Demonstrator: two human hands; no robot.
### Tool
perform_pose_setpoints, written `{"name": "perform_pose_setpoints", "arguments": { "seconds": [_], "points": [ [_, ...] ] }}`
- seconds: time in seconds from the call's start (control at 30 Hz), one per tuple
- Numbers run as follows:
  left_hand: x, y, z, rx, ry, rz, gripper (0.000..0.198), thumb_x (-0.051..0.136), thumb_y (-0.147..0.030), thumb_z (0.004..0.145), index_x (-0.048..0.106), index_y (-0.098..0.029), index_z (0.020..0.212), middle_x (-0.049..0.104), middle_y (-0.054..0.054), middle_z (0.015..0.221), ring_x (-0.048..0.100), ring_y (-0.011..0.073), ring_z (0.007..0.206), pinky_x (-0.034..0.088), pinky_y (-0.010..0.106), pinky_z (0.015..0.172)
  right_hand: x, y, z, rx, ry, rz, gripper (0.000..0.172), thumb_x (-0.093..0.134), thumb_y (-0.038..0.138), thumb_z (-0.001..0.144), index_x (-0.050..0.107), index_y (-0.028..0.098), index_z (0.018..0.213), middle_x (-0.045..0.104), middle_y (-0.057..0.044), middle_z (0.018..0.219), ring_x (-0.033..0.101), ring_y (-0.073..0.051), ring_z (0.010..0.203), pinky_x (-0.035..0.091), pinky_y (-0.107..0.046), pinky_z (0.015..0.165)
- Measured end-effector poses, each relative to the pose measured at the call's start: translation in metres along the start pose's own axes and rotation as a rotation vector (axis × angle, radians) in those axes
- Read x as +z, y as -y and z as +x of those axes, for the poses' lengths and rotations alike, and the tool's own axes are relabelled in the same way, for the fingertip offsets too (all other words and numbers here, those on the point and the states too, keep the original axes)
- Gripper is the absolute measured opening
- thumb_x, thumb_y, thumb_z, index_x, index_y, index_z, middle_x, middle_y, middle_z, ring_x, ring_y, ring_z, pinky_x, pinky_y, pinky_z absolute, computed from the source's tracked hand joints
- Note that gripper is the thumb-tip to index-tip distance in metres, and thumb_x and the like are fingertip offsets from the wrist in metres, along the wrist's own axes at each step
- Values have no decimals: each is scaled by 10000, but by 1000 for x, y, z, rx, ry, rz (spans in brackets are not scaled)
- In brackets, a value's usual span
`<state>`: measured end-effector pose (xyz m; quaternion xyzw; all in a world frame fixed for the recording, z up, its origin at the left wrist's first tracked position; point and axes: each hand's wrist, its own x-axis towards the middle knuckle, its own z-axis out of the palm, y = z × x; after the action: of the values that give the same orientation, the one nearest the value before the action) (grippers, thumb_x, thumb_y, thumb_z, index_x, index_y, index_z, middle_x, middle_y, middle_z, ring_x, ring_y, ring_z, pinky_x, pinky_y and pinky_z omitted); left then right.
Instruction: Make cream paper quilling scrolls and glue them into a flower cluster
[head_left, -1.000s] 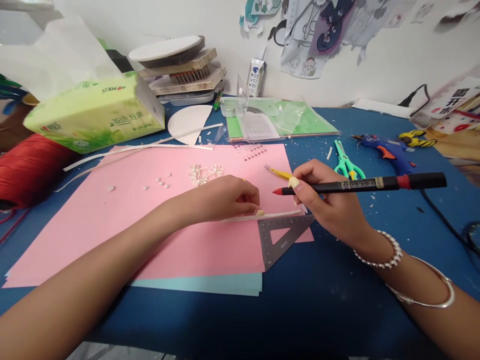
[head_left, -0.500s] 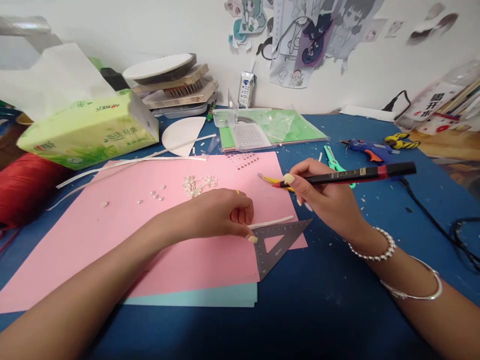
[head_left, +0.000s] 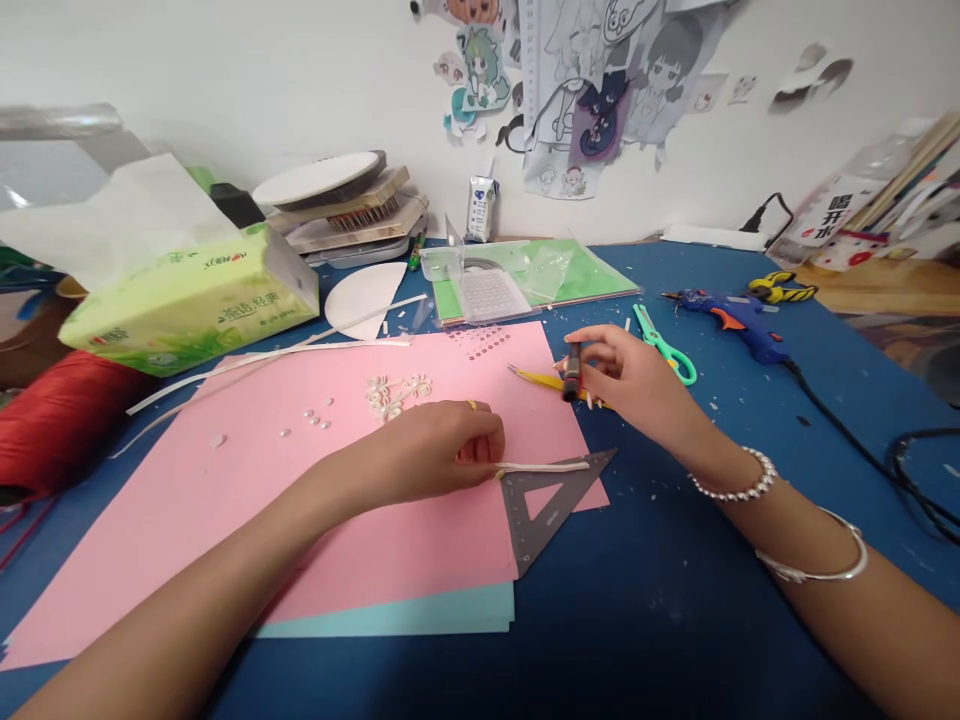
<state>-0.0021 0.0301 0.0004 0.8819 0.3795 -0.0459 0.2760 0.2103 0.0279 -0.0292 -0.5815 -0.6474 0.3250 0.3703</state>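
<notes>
My left hand (head_left: 442, 450) rests over the pink paper (head_left: 360, 530), thumb and fingers pinched on the end of a thin white strip (head_left: 547, 467). The strip lies along the upper edge of a grey set square (head_left: 517, 530), which overlaps the paper's right side. To the right, my right hand (head_left: 630, 375) grips a black marker pen (head_left: 572, 375), seen nearly end-on. Beneath that hand lie yellow-handled tweezers (head_left: 536, 378), partly hidden. White coiled ornaments (head_left: 386, 397) with pearls sit beyond my left hand, with several loose pearls (head_left: 315, 420) to their left.
Right of my hand are green scissors (head_left: 664, 345) and a blue glue gun (head_left: 731, 318) with its cord. A tissue pack (head_left: 195, 300) and red thread spool (head_left: 67, 425) stand left. Behind are a clear plastic box (head_left: 491, 295), a green sheet (head_left: 600, 270) and long white strips (head_left: 277, 352).
My right hand has turned the marker from lying sideways to nearly end-on, shifting slightly left. My left hand stays at the strip, its thumb tucked in closer. The camera view has tilted up slightly.
</notes>
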Motion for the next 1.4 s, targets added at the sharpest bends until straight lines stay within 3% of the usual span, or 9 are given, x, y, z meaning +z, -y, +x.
{"name": "perform_pose_setpoints", "arguments": {
  "seconds": [0.3,0.47,0.57,0.73,0.9,1.03,1.17,1.33,1.4],
  "points": [
    [2,-3,-1,152,-238,68,104,467,-192,776,563,-189,738,587,3,762,530,131,689,404,239,600,8,-3,2,35,22,-72,378,470,193,742,410,161,1114,596,-75,1022,514,-73,493,447,-263,520],
    [3,-2,-2,386,-792,283,42,532,-149,756,564,-174,766,597,24,720,540,141,688,439,286,658,5,-1,1,-41,-39,36,523,493,287,763,289,189,1235,577,-56,983,439,-57,458,396,-236,462],
    [1,-2,-5,448,-1038,512,123,608,-91,690,573,-178,769,609,5,675,548,129,632,438,343,738,0,6,-1,-71,-7,229,367,421,393,815,442,182,1114,586,-36,860,442,-59,475,375,-216,447],
    [0,-5,-12,481,-1185,670,219,673,-35,604,604,-163,768,642,2,649,585,137,613,418,386,783,-5,20,-12,-191,224,487,521,206,472,869,612,159,779,571,-22,592,425,-73,463,342,-212,438],
    [1,-6,-15,492,-1280,765,228,679,-19,573,619,-157,745,656,-2,630,594,152,625,337,460,892,-4,25,-21,-329,196,529,427,355,509,812,606,167,758,546,-4,582,433,-74,487,330,-208,434],
    [3,-5,-16,487,-1270,792,215,662,-28,597,608,-170,749,650,-18,631,591,146,643,251,477,967,-3,26,-23,-318,196,431,134,504,272,784,593,174,761,544,16,612,506,-75,553,387,-199,501],
    [5,-6,-15,430,-1103,710,242,636,-43,644,571,-201,816,647,-19,677,582,144,678,231,475,971,-3,27,-24,-334,177,389,164,443,219,808,568,163,717,538,14,603,500,-71,557,394,-197,511],
    [-3,-7,-11,352,-782,-42,46,589,-254,732,574,-211,728,620,-13,681,559,139,667,385,373,851,-4,28,-23,-326,200,391,183,429,182,808,544,157,669,527,24,604,477,-45,526,364,-166,469],
    [-8,-7,-10,225,-588,-376,176,495,-286,792,588,-200,670,613,-6,671,555,138,669,433,308,739,-4,27,-22,-296,287,420,175,433,174,805,537,152,665,518,27,601,491,-42,527,362,-157,460]
  ]
}}
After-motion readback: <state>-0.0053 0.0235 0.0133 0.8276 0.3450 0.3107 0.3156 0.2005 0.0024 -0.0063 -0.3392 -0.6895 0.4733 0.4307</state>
